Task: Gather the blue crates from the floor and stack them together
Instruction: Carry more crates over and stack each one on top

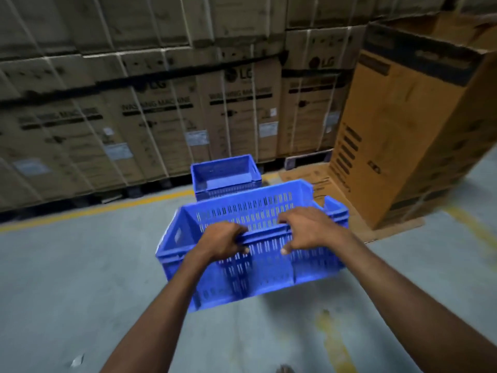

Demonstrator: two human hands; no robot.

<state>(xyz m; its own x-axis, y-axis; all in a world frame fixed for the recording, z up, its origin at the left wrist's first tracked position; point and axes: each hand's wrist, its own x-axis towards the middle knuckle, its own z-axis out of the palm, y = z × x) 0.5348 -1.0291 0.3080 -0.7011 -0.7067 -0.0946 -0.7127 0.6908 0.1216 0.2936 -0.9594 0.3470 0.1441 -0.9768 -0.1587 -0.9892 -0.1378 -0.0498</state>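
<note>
Fingers of left hand [224, 239] and right hand [304, 230] curl over blue crate [269, 275] rim.

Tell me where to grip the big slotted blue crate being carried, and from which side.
Take the crate by its short end walls, one hand from each side: the left end shows a handle cut-out, and its length would likely balance better there. The left hand and right hand both grip the near long rim.

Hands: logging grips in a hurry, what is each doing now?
Left hand: grips the near rim of the blue crate.
Right hand: grips that same rim.
</note>
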